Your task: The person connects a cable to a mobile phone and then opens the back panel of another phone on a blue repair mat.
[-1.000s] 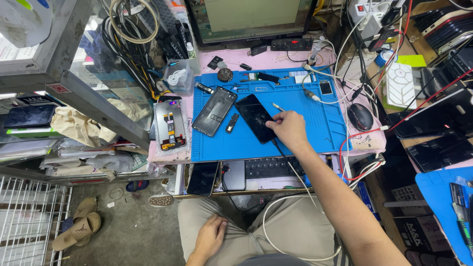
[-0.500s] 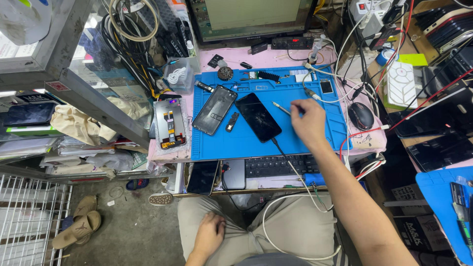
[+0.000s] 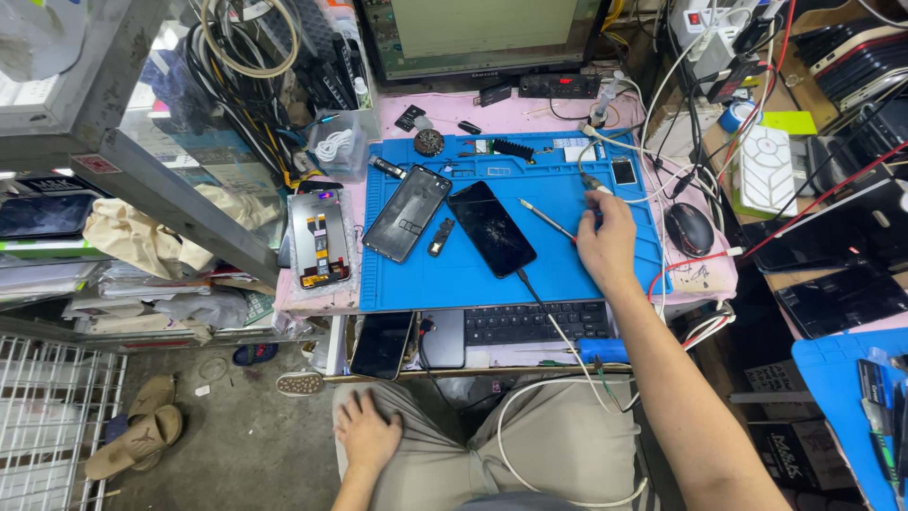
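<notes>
The person sits at a cluttered pink tabletop with a blue work mat spread over most of it. The right hand lies on the mat's right part, fingers curled loosely over the near end of a thin metal tool, which lies slanted on the mat; whether the fingers actually grip the tool or only rest on it is hard to tell from this angle. Just left of the tool lies a dark phone with a cracked screen, tilted, with a cable leading from its lower end toward the person's lap. Left of it, a small dark part lies on the mat, and beyond that a second phone body lies face down and slanted. At the mat's left edge, a phone screen assembly with its inner side up rests on the tabletop.

The left hand lies flat and open on the person's left thigh, holding nothing, well apart from the work.

Under the tabletop's front edge a pull-out shelf carries a black keyboard and another dark phone. A black mouse sits to the right of the mat among white and red cables. A monitor stands at the back. On the floor to the left lies a pair of sandals.
</notes>
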